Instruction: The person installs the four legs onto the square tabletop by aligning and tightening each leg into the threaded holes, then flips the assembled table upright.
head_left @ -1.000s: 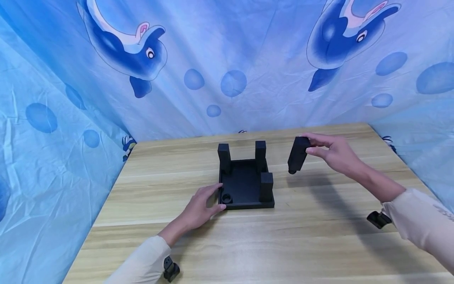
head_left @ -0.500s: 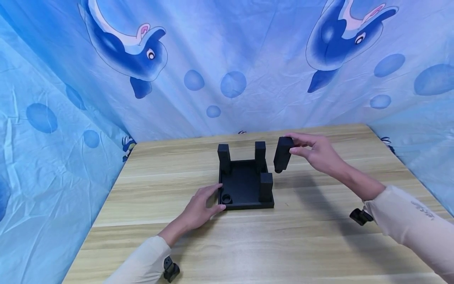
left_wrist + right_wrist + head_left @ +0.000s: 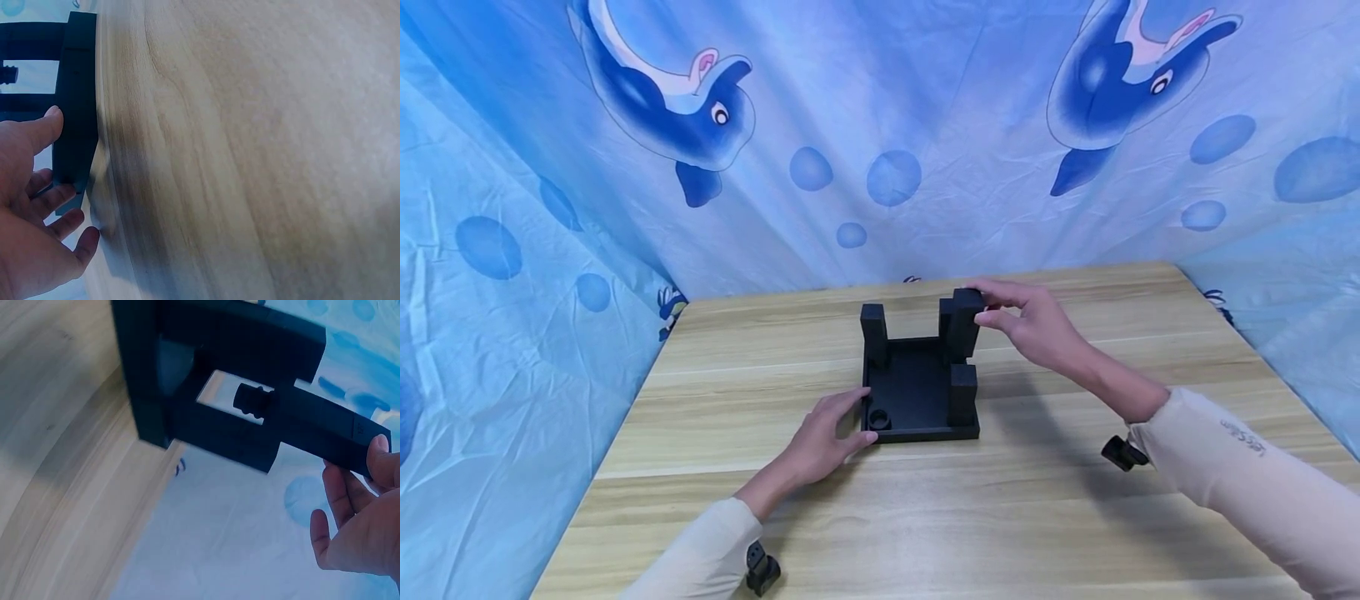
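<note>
A square black tray-like base [image 3: 913,387] lies on the table with three square black legs upright at its corners. At its near left corner is a bare round socket [image 3: 880,419]. My left hand [image 3: 823,437] touches this corner, thumb on the front rim and a fingertip on the left rim; the other fingers are loose in the left wrist view. My right hand [image 3: 1033,325] pinches the top of another black leg [image 3: 331,425] between thumb and fingers. Its ridged round peg [image 3: 251,401] points down, apart from the base, and in the head view it partly hides the far right leg.
The wooden table [image 3: 895,525] reaches back to a blue dolphin-print curtain [image 3: 880,100]. Another curtain [image 3: 497,350] borders the left side. Black wrist cameras hang beneath both sleeves [image 3: 1217,467].
My right hand has carried the held leg leftward, from beside the base to above its right side. My left hand and the base have stayed in place.
</note>
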A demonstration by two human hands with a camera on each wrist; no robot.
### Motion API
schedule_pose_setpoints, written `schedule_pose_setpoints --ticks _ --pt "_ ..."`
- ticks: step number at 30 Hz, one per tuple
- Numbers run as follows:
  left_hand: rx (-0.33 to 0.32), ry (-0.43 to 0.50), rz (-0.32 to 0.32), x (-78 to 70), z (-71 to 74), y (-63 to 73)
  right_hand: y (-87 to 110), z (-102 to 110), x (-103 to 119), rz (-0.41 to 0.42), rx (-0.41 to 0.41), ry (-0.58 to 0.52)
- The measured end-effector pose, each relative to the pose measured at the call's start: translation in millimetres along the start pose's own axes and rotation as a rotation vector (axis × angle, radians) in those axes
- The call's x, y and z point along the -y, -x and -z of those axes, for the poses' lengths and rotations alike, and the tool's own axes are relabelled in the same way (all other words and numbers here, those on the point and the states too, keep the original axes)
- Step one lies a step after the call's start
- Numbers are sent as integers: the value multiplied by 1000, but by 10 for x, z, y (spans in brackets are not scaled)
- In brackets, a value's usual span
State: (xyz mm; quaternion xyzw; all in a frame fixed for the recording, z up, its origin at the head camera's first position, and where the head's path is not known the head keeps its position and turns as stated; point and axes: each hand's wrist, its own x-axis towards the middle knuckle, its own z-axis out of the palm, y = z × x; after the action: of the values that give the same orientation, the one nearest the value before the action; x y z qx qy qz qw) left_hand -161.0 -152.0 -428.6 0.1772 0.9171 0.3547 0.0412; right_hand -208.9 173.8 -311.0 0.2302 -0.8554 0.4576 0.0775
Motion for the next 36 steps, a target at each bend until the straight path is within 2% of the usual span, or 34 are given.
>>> schedule_pose_setpoints --ticks 17,26,36 --pt "7 4 6 4 5 5 -93 -433 232 38 83 -139" --pt "3 -1 -5 13 12 -14 -109 -711 404 7 182 -231" --pt "-18 14 -26 0 10 -34 -46 -962 459 36 261 -205"
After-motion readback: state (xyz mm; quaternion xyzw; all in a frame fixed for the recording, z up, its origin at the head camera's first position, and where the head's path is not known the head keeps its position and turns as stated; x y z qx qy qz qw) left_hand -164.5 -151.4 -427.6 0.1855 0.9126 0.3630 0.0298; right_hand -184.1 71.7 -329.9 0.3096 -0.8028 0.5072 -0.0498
